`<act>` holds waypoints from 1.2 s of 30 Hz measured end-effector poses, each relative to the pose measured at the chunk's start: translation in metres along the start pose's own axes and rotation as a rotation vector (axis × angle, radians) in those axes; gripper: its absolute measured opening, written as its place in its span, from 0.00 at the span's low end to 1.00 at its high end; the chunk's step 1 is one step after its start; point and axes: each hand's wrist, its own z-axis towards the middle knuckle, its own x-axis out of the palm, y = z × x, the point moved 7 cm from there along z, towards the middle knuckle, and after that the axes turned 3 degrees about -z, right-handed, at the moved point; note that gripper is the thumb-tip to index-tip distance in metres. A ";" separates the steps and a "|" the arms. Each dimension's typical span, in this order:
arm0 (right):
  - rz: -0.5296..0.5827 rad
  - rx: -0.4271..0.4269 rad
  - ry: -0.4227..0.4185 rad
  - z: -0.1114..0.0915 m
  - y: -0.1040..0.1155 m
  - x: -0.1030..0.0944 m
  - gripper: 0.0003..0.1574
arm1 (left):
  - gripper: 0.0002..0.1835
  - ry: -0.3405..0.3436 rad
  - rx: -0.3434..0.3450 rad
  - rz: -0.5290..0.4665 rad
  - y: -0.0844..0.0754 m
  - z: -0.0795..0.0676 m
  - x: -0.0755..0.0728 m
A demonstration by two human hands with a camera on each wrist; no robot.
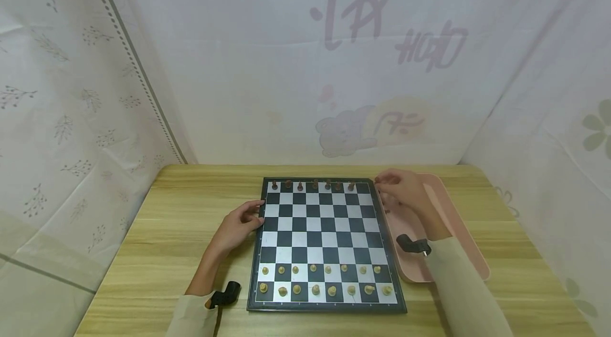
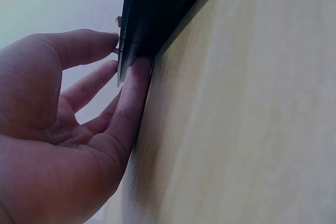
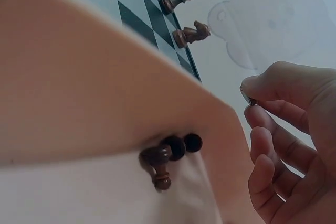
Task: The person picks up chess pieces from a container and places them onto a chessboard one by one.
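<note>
Chessboard (image 1: 305,224) lay flat, its left edge touched by left hand (image 1: 238,224), fingers apart. Right hand (image 1: 403,188), beside its far right corner, pinched a mostly hidden piece (image 3: 249,98). Judged risk: low approach could topple the board's far-row brown knight (image 3: 191,34).
</note>
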 end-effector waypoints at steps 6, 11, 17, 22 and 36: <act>-0.032 -0.011 0.006 0.003 0.009 0.005 0.17 | 0.26 0.000 -0.005 -0.003 0.000 0.000 0.000; -0.071 -0.041 0.015 0.008 0.016 0.009 0.17 | 0.26 -0.004 -0.008 -0.001 0.000 0.000 -0.001; -0.139 -0.053 0.035 0.013 0.024 0.012 0.16 | 0.26 -0.007 -0.010 -0.001 0.000 0.000 -0.001; -0.187 -0.064 0.066 0.017 0.029 0.016 0.13 | 0.26 -0.006 -0.016 -0.003 0.001 -0.001 -0.001; -0.257 -0.083 0.151 0.028 0.030 0.028 0.07 | 0.27 0.002 -0.008 -0.006 0.001 0.000 -0.001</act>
